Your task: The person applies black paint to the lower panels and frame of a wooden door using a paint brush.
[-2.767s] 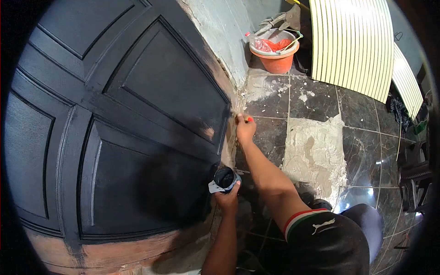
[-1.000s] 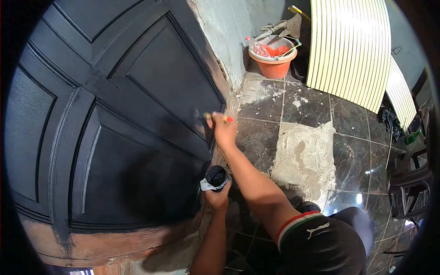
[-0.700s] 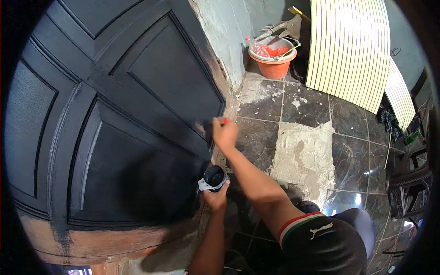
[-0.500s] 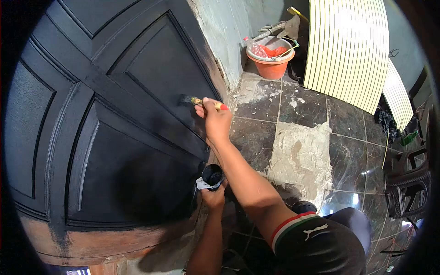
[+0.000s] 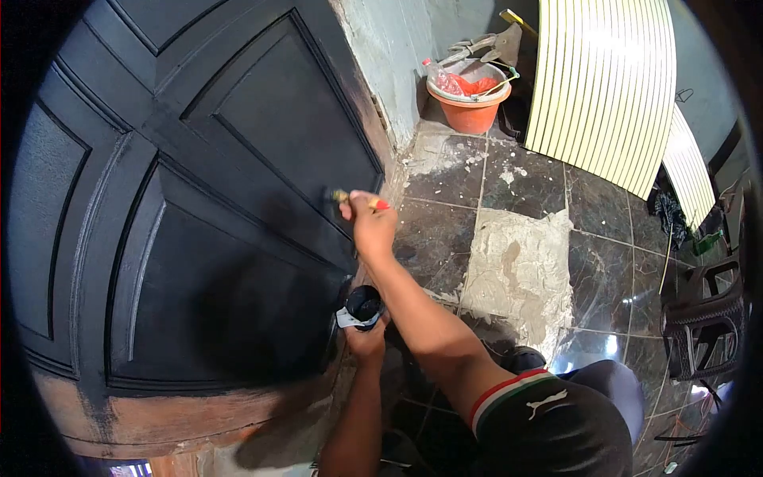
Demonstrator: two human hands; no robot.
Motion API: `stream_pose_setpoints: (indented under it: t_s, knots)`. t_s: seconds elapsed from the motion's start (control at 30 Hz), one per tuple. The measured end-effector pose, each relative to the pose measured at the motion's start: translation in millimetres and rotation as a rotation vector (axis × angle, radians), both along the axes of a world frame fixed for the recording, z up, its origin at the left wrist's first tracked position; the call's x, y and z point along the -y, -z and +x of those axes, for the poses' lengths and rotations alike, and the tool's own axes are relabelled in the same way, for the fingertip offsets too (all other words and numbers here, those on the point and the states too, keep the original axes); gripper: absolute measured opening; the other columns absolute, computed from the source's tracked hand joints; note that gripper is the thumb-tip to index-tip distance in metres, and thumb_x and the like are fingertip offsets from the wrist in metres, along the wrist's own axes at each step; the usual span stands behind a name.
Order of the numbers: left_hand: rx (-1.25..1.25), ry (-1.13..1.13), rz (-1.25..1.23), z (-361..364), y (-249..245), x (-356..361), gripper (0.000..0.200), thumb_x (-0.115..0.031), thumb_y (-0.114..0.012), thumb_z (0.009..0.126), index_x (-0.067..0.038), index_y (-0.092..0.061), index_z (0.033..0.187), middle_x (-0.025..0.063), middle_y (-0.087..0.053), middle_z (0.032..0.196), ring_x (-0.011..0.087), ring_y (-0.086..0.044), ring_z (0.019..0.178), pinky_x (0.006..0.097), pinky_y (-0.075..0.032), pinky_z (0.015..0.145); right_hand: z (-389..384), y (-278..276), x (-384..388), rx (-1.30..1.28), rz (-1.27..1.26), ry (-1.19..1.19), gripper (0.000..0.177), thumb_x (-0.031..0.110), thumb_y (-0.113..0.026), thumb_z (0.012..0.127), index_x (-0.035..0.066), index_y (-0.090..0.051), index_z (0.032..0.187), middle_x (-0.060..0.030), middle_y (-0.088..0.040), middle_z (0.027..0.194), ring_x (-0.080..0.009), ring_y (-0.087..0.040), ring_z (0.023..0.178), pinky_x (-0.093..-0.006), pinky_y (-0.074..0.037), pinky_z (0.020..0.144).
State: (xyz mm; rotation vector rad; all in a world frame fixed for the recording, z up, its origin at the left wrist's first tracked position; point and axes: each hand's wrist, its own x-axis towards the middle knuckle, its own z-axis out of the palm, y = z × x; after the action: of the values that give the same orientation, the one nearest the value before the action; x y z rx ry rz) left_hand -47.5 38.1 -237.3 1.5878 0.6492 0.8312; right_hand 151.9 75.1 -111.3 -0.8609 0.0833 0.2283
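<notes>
My right hand is closed round a paintbrush with a red-tipped handle. The dark bristles, slightly blurred, are at the lower right panel of a black panelled door; whether they touch it I cannot tell. Lower down, my left hand holds a small black cup of dark paint with a whitish piece around its side. The cup is close to the door's edge. Bare reddish-brown wood shows along the door's bottom.
An orange bucket holding a plastic bottle and red material stands by the wall. Striped cream panels lean at the upper right. Rough cement covers part of the dark tiled floor. Dark plastic chairs are at the right edge.
My right hand and the brush have moved down along the door panel. My left hand and the cup appear slightly further left, with the whole view shifted a little.
</notes>
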Motion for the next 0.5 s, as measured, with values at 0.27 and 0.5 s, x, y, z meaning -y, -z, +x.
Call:
stream_pose_setpoints:
  t_s: [0.27, 0.5]
  knots:
    - [0.048, 0.004, -0.177, -6, 8, 1, 0.054, -0.004, -0.088, 0.080, 0.003, -0.061, 0.126, 0.0102, -0.069, 0.121, 0.0233, -0.066, 0.111, 0.0393, -0.052, 0.098, -2, 151, -7, 0.013, -0.592, 0.104, 0.019, 0.012, -0.074, 0.096, -0.006, -0.077, 0.092, -0.0100, -0.076, 0.079, -0.0187, -0.075, 0.078, -0.0337, -0.059, 0.072]
    - [-0.114, -0.018, -0.104, -11, -18, 10, 0.064, -0.009, -0.090, 0.081, 0.002, -0.055, 0.133, 0.0113, -0.064, 0.128, 0.0250, -0.063, 0.117, 0.0396, -0.049, 0.102, -18, 38, -1, 0.112, -0.404, 0.146, 0.018, 0.013, -0.073, 0.095, -0.005, -0.076, 0.093, -0.0172, -0.076, 0.085, -0.0266, -0.076, 0.078, -0.0366, -0.059, 0.075]
